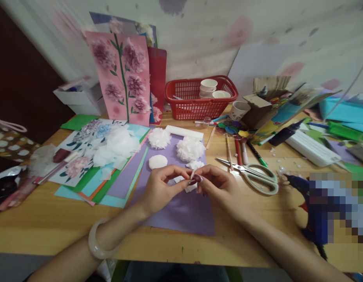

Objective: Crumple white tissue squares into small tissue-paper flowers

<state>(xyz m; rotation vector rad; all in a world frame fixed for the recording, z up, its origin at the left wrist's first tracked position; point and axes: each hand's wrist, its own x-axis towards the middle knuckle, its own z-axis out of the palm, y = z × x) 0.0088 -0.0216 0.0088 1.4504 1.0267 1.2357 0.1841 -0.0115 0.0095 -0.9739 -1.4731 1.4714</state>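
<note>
Both my hands meet over a purple paper sheet (181, 211) on the wooden table. My left hand (162, 184) and my right hand (218, 184) pinch a small piece of white tissue paper (193, 174) between their fingertips. Just beyond them lie two fluffy white tissue flowers (159, 138) (190, 148) and a flat round stack of white tissue (158, 161). A pale bangle (95, 243) sits on my left wrist.
Scissors (255, 176) lie right of my hands, with pens (240, 150) behind them. A blue glue gun (305, 196) lies at the right. A red basket (199, 96) with paper cups stands at the back, next to a pink flower picture (122, 76). Coloured sheets and loose tissue (117, 147) lie left.
</note>
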